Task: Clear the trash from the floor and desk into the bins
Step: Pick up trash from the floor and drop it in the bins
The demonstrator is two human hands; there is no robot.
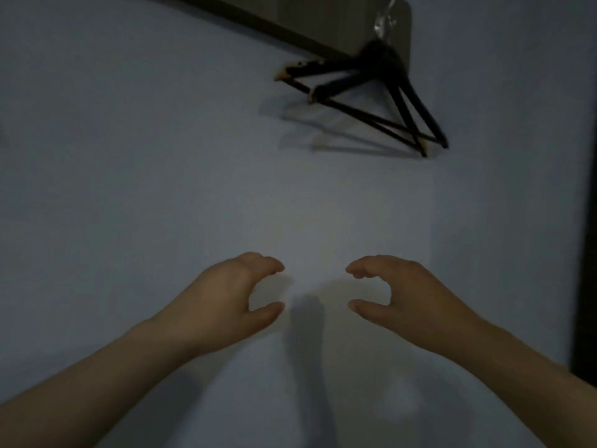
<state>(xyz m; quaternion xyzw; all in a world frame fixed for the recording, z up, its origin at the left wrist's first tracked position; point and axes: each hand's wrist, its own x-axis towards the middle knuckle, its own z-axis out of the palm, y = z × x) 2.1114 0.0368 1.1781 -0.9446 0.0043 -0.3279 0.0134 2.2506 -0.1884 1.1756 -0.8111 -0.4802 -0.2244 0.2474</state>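
Both of my hands are raised in front of a plain pale wall (161,163) in dim light. My left hand (226,299) is at lower centre-left, fingers loosely curved, thumb apart, holding nothing. My right hand (403,292) mirrors it at lower centre-right, also holding nothing. The two hands face each other with a gap between the fingertips. No trash, floor, desk or bin is in view.
Dark clothes hangers (387,101) hang from a hook under a wooden shelf (323,24) at the upper right. A dark vertical edge (586,253) runs down the far right side.
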